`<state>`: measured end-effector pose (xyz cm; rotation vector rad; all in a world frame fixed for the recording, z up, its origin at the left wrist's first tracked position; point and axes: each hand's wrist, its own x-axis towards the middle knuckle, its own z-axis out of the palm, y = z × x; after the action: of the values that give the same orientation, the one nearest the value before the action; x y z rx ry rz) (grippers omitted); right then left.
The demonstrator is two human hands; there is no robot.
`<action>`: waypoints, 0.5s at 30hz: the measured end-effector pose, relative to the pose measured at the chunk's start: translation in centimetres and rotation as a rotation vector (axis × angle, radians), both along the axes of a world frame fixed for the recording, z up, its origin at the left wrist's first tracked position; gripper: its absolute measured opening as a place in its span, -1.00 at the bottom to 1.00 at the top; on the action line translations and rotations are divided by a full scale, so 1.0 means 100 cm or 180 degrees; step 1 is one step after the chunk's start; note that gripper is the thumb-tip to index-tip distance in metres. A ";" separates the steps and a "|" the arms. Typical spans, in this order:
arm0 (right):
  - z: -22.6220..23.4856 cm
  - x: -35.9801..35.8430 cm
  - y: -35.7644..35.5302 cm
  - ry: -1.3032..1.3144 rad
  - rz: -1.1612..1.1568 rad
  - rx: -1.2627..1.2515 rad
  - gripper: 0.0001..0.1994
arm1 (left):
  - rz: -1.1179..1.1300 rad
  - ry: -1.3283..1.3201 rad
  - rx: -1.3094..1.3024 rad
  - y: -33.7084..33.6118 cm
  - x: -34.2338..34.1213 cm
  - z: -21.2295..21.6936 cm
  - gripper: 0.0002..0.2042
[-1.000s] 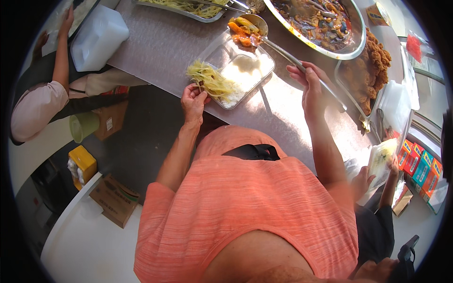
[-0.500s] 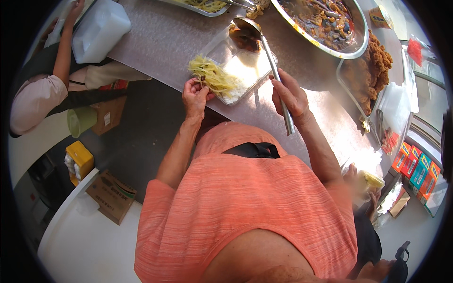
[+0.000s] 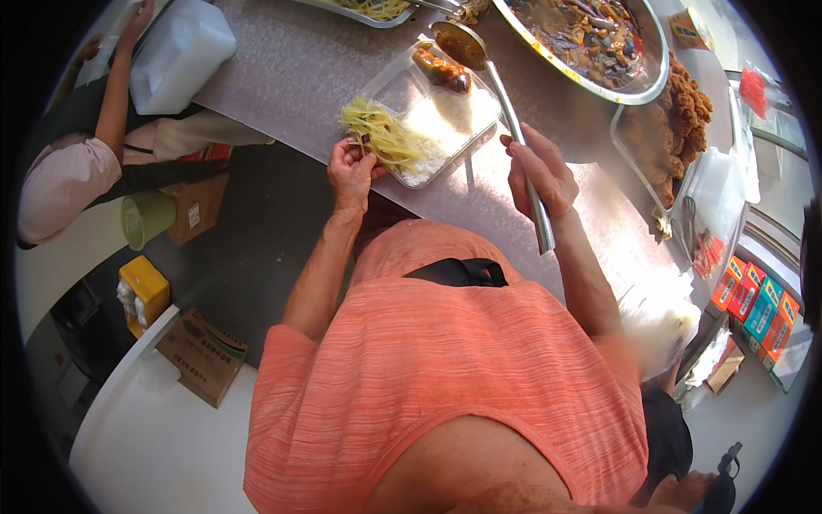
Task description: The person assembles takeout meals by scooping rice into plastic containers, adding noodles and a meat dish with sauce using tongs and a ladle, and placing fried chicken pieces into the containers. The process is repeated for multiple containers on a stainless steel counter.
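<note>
A clear plastic lunch box (image 3: 495,120) lies on the metal table in front of me. White rice (image 3: 458,110) fills its right part, pale yellow shreds that look like potato (image 3: 385,128) lie at its left, and brown saucy food (image 3: 443,68) sits in the far compartment. My left hand (image 3: 349,176) grips the box's near left edge beside the shreds. In my right hand (image 3: 545,171) is the handle of a metal ladle (image 3: 511,116). The ladle's sauce-stained bowl is just beyond the box's far right corner, beside the brown food.
A large metal basin (image 3: 655,90) of brown stew stands at the far right, with a tray of fried food (image 3: 676,128) beside it. A shred tray (image 3: 368,10) is at the far edge. Stacked clear containers (image 3: 181,56) and another person (image 3: 73,184) are at left; another person (image 3: 672,437) is lower right.
The ladle has swung up and right, off the far compartment, where the brown food now shows uncovered. My right hand has shifted slightly right. My left hand stays nearly still.
</note>
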<state>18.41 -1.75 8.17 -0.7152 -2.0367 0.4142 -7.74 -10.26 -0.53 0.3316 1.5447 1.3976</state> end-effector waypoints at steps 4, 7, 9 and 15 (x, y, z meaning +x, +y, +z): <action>0.014 -0.009 -0.003 -0.0343 0.0270 -0.0359 -0.63 | -0.0008 0.0042 -0.0006 0.000 0.000 -0.005 -0.63; 0.007 -0.010 0.004 -0.0219 -0.0060 -0.0041 -0.69 | 0.0021 0.0109 0.0052 0.002 0.000 -0.004 -0.60; 0.010 -0.009 0.007 0.0006 -0.0272 0.0067 -0.73 | 0.0030 0.0156 0.0058 0.002 0.003 -0.003 -0.58; -0.001 0.002 0.002 -0.0091 -0.0107 -0.0257 -0.71 | -0.0048 0.0211 0.0017 0.005 -0.001 0.000 -0.56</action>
<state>18.61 -1.59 8.06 -0.8075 -2.0412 0.4714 -7.82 -9.73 -0.54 0.3956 1.5894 1.3915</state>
